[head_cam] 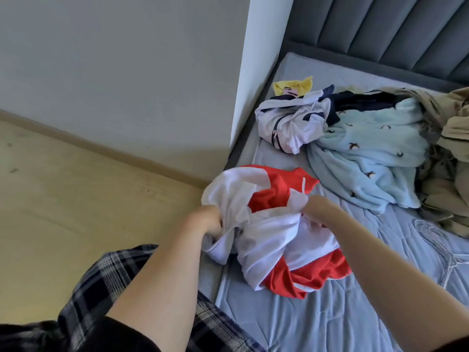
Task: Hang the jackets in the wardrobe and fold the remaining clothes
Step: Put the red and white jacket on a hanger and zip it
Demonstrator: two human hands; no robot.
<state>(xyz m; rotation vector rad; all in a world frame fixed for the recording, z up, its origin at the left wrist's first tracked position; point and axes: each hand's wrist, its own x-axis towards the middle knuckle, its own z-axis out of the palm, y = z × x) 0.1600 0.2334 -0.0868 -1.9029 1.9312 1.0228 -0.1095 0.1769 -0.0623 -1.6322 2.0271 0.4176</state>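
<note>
A crumpled red and white jacket (274,224) lies bunched at the near left edge of the bed. My left hand (210,222) grips its white fabric at the left side. My right hand (317,207) pinches the white fabric near the middle, fingers buried in the folds. Further back lie a white jacket with dark trim (291,123), a pale blue fleece garment with small bird prints (368,148), a dark garment (363,100) and a yellow piece (294,86). A beige garment (451,153) is heaped at the right.
The bed's blue-grey quilted mattress (330,321) fills the right side, with a padded grey headboard (393,34) behind. White wire hangers (441,247) lie on the mattress at the right. A white wall (127,72) and wooden floor (76,199) are at the left.
</note>
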